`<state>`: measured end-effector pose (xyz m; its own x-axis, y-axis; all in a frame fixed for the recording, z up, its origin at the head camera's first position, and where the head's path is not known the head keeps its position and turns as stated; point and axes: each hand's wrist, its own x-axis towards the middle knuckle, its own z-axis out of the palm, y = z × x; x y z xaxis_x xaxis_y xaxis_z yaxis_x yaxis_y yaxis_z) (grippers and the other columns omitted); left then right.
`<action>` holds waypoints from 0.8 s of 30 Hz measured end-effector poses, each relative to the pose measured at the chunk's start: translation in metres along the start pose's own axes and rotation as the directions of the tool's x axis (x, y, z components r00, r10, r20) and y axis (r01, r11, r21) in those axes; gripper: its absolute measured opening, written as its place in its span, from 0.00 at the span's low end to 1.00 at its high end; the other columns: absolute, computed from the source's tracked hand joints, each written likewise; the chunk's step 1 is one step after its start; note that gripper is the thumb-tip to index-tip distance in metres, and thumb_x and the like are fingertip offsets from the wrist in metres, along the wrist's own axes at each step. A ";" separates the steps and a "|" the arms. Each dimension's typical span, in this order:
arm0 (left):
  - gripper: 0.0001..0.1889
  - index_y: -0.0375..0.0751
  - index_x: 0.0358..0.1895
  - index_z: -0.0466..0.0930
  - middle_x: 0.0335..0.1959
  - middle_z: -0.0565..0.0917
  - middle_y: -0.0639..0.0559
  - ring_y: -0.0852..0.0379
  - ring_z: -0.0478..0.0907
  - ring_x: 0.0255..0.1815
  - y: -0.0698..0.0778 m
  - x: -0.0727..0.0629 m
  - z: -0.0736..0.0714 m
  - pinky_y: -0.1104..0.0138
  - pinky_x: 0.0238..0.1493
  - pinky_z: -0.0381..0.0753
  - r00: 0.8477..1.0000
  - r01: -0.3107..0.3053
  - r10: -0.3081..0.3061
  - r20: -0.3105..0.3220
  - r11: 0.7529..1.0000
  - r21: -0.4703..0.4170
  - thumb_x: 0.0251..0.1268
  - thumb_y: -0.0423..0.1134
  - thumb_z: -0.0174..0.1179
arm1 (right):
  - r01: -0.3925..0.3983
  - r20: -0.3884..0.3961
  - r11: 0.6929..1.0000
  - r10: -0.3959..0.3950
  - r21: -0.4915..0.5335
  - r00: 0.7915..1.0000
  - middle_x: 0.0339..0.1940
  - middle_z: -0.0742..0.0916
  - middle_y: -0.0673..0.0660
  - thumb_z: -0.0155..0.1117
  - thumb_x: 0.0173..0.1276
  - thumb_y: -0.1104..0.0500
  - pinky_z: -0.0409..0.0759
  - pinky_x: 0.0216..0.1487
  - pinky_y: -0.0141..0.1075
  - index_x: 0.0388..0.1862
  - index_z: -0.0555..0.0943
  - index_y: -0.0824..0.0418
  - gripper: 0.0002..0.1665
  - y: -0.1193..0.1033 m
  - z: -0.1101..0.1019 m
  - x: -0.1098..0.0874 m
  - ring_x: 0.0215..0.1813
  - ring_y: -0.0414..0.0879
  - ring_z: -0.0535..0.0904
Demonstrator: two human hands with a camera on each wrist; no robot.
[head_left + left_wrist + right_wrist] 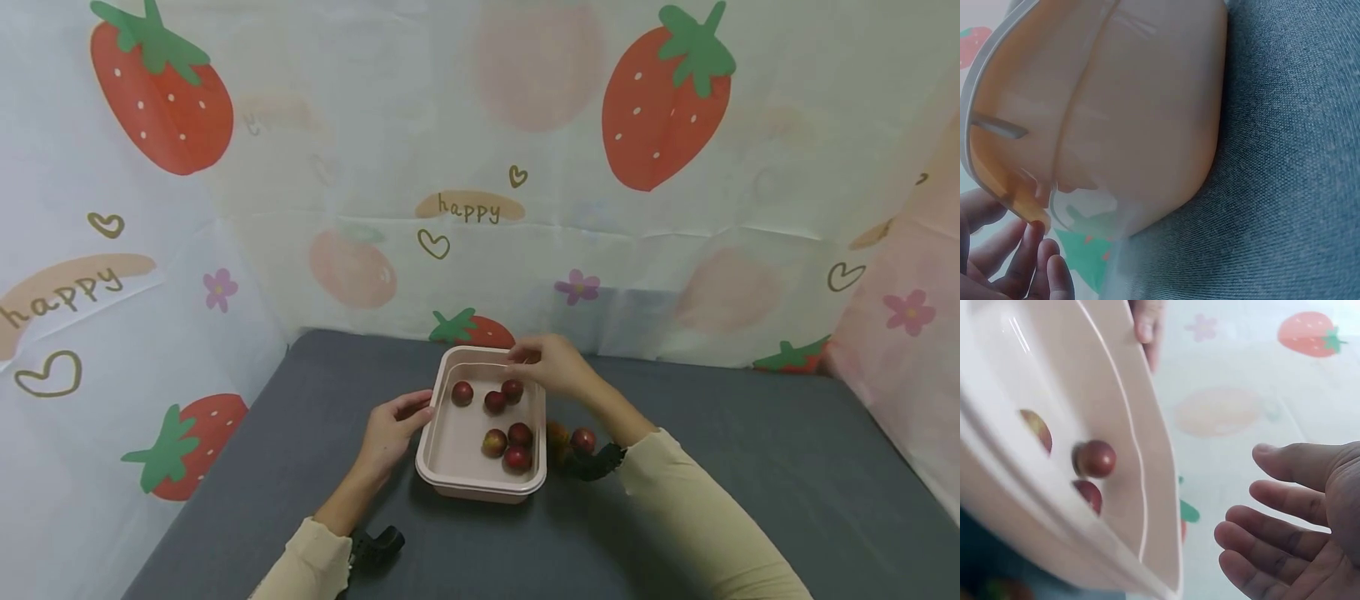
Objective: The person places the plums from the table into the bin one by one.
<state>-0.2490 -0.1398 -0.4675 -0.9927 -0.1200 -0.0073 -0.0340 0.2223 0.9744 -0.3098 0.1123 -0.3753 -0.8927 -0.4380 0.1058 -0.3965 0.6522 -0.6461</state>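
A pale pink plastic box [457, 450] stands on the grey cloth, with several small dark red plums [517, 458] lying on its floor. My left hand [388, 433] holds the box's left rim; in the left wrist view its fingertips [1035, 228] meet the rim from outside. Above the far right corner of the box is my right hand [553, 365]. In the right wrist view that hand [1297, 531] has its fingers spread loosely apart and carries nothing.
Just right of the box, partly behind the right wrist, lie a red plum [583, 440] and an orange-yellow fruit [557, 437]. Strawberry-printed sheets [480, 275] hang behind and at both sides of the grey cloth [750, 467].
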 end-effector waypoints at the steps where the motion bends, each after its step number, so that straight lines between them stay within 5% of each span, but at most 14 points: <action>1: 0.18 0.37 0.58 0.80 0.54 0.84 0.41 0.51 0.79 0.54 0.000 0.000 0.000 0.58 0.57 0.79 1.000 0.000 0.000 0.000 1.000 0.001 0.66 0.36 0.62 | -0.001 -0.011 1.000 0.001 0.002 1.000 0.43 0.88 0.59 0.67 0.65 0.54 0.81 0.49 0.44 0.47 0.85 0.63 0.16 0.002 -0.003 -0.004 0.46 0.51 0.82; 9: 0.18 0.38 0.58 0.80 0.54 0.83 0.42 0.51 0.78 0.53 -0.002 0.000 0.000 0.58 0.56 0.79 1.000 -0.009 0.009 -0.002 1.000 0.012 0.66 0.37 0.62 | 0.011 -0.053 0.999 -0.009 0.038 0.999 0.41 0.88 0.61 0.67 0.65 0.58 0.84 0.46 0.43 0.47 0.84 0.67 0.15 0.028 -0.015 -0.030 0.44 0.51 0.85; 24: 0.18 0.38 0.59 0.80 0.55 0.83 0.41 0.51 0.78 0.54 -0.002 -0.001 0.000 0.58 0.57 0.79 1.000 -0.006 0.006 0.006 1.000 0.000 0.66 0.37 0.62 | -0.109 -0.033 0.993 0.110 0.043 0.993 0.46 0.88 0.60 0.66 0.67 0.52 0.83 0.45 0.44 0.52 0.82 0.65 0.21 0.078 -0.024 -0.075 0.45 0.51 0.84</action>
<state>-0.2482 -0.1401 -0.4691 -0.9937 -0.1125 -0.0026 -0.0279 0.2234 0.9743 -0.2788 0.2108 -0.4152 -0.9376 -0.3426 0.0590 -0.2874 0.6685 -0.6859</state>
